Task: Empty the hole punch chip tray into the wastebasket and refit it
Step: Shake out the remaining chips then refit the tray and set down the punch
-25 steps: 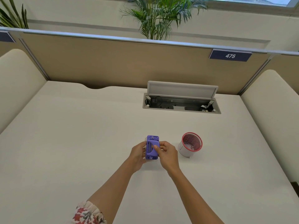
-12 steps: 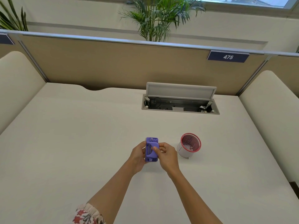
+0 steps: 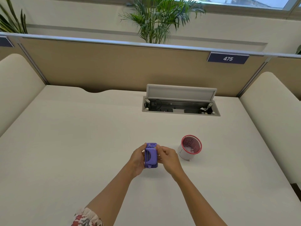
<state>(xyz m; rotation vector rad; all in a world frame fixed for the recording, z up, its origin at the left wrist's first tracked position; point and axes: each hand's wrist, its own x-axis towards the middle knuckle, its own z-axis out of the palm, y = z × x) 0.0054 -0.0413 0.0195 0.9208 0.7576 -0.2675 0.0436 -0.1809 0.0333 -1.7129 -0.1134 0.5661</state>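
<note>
a person seated at a pale desk is holding a small purple hole punch between both hands, just above the desktop and a little to the left of a small wastebasket. the left hand is wrapping around the punch's left side, fingers closed on its body; the right hand is pinching the punch's right edge with thumb and fingertips pressed together against it. the punch is being held upright with one broad face, marked by a dark slot, turned toward the camera; whether that face is the chip tray cannot be told, and no brand is legible on it. the wastebasket, white-walled with a red rim and a pink patterned lining, is standing upright on the desk, near the right hand but not touching it. beyond the wastebasket, toward the back of the desk, a cable hatch is standing with its grey lid raised, showing sockets and a black cord inside. above and behind that, a dark blue plate on the tan partition is reading "475" in white numerals. a palm is rising behind the partition. a floral cuff is showing on the left arm.
</note>
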